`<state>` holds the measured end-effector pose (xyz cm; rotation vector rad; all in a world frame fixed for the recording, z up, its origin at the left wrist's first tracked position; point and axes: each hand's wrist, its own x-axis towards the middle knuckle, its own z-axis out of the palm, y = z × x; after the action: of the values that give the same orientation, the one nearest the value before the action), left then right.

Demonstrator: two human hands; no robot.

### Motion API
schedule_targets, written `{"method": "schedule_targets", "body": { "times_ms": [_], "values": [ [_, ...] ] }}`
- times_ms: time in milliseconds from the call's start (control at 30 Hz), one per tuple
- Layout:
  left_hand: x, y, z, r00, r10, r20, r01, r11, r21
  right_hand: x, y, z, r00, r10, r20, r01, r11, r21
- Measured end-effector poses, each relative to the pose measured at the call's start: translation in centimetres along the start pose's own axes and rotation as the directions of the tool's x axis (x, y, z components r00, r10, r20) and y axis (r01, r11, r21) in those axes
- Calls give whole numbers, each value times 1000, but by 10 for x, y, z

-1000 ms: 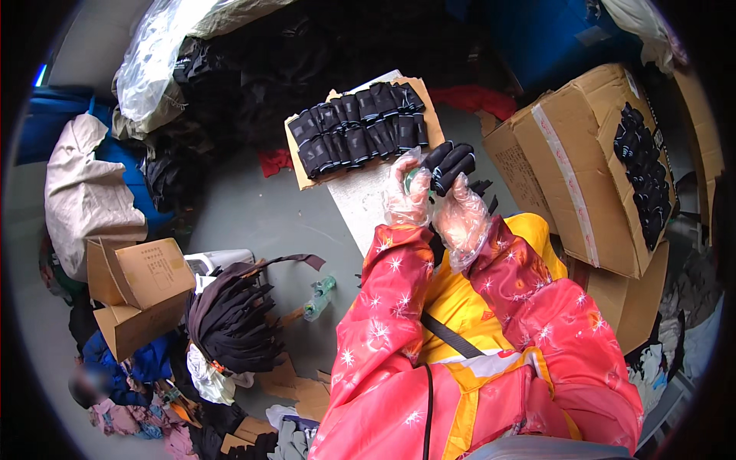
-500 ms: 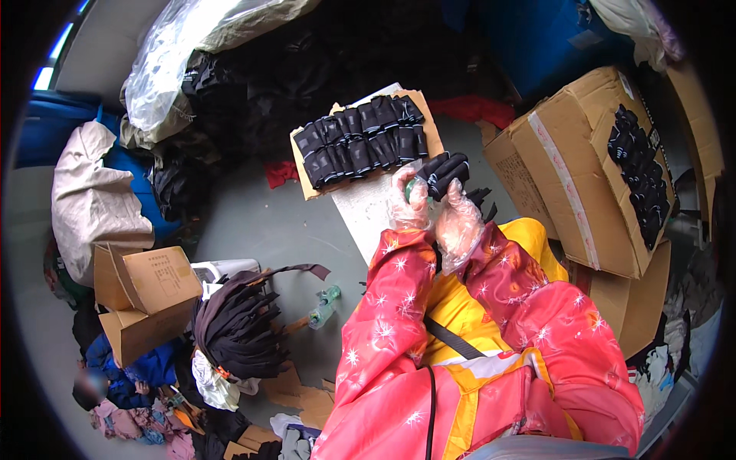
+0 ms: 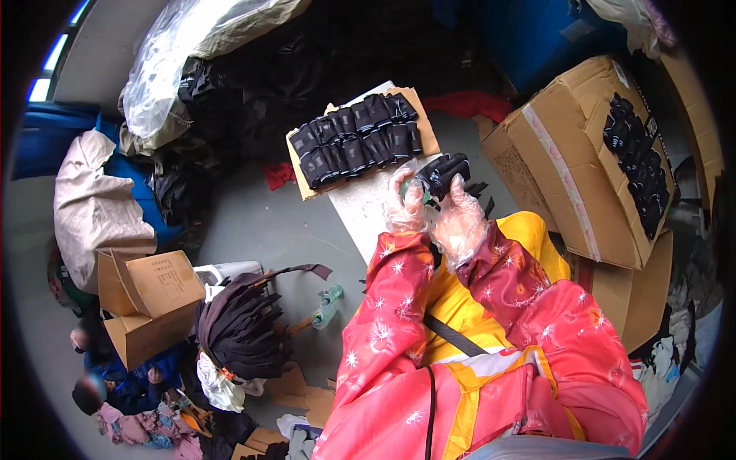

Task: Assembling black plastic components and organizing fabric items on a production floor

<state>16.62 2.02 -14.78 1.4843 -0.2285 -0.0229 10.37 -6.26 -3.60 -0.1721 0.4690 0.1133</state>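
My left hand (image 3: 404, 207) and right hand (image 3: 458, 222), both in clear plastic gloves, were closed together on a black bundle (image 3: 445, 172), just above the white board (image 3: 360, 211); compared with a second before, the hands had barely shifted, the bundle a little more gathered between them, so the folding looked near done; beyond, rows of black pieces (image 3: 356, 138) lay on cardboard (image 3: 425, 130); a box (image 3: 583, 161) stood right.

We see soft, even daylight and hardly any shadows. The clear plastic bag (image 3: 199, 46) shines bright. The picture bends at its round, dark rim, where things look blurry.
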Motion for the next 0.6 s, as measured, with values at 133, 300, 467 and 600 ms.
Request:
{"method": "schedule_targets", "body": {
  "times_ms": [133,300,467,600],
  "values": [
    [-2,2,1,997,-79,-5,78,994,-82,3,-4,-7,964,177,200,-198,976,88],
    [0,17,4,998,-48,-47,48,999,-13,9,1,-8,995,19,-99,-13,998,59],
    [6,34,-6,975,-222,-27,218,971,-102,0,-7,-10,982,19,-187,-18,1000,5],
    [7,45,-24,957,-283,61,285,958,-20,-17,-20,-20,984,61,-165,-48,995,82]
  ]
}}
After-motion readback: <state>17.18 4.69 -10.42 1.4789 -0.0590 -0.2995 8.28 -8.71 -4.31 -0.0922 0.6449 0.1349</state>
